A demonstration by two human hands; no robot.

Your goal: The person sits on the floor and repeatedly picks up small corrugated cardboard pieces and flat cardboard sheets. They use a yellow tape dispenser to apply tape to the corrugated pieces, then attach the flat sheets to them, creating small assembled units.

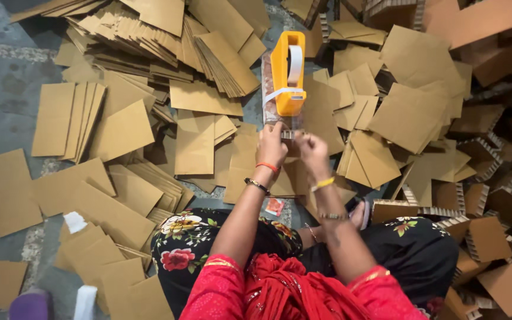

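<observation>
I see left hand (271,147) and right hand (313,148) pinching at dispenser (287,72) base | tape (280,93) strip hangs | cardboard (122,127) sheets cover floor (1,89)

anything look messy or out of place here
The cardboard sheets lie strewn across the floor in loose, slumped heaps rather than squared stacks. A small red scrap lies by the knee. The tape dispenser stands upright; both hands work at its base.

Glossy orange plastic tape dispenser (287,71), smooth, carrying pale paper-like tape. Around the dispenser, matt brown cardboard sheets (120,130), fluted corrugated edges showing right of it. Below the dispenser, thread and metal bangles, printed floral cloth, red fabric. Rough grey concrete floor (7,65) far left.
</observation>
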